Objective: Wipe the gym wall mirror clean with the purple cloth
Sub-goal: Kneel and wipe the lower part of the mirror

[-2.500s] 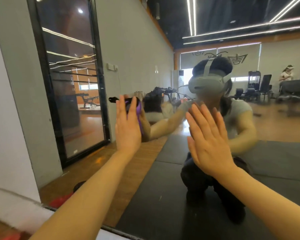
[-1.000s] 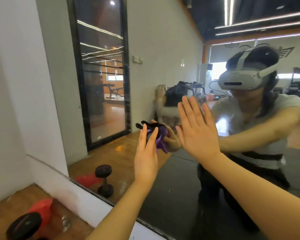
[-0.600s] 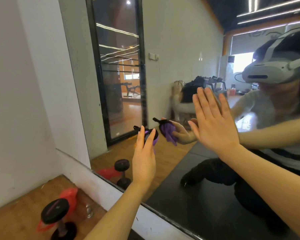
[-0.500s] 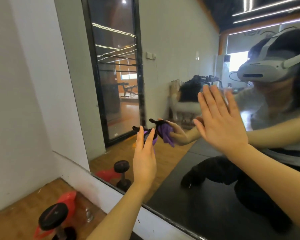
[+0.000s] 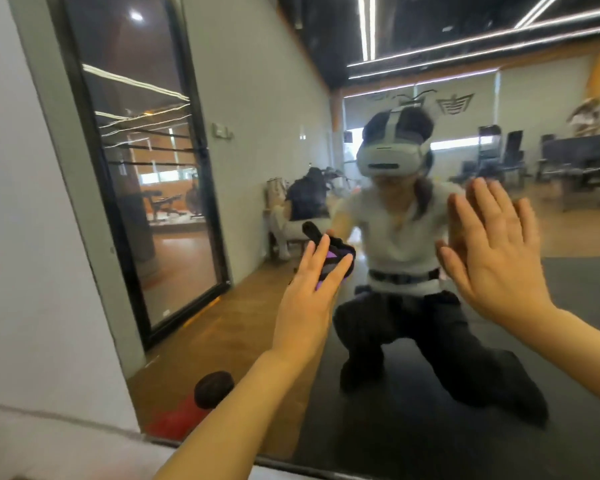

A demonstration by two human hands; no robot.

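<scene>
One purple cloth (image 5: 329,263), with black parts showing around it, sits between the left hand (image 5: 305,299) and the gym wall mirror (image 5: 430,427); only small purple patches show past the fingers, near the middle of the view. The left hand presses it against the glass with straight, extended fingers rather than curling round it. To the right, the right hand (image 5: 492,251) lies flat on the mirror, palm to the glass, fingers spread wide and holding nothing, well apart from the cloth. Both bare forearms reach in from the near edge. In the glass appears the reflection of a crouching person in a pale top and dark trousers wearing a grey headset (image 5: 390,157), on a dark floor mat. Left of the mirror stands a grey wall (image 5: 21,237), and the reflection shows a black-framed glass door (image 5: 146,168). Near the mirror's lower left edge, a dark dumbbell (image 5: 213,388) and something red beside it are reflected on the wooden floor. Far right in the reflection are dark chairs (image 5: 499,157).
</scene>
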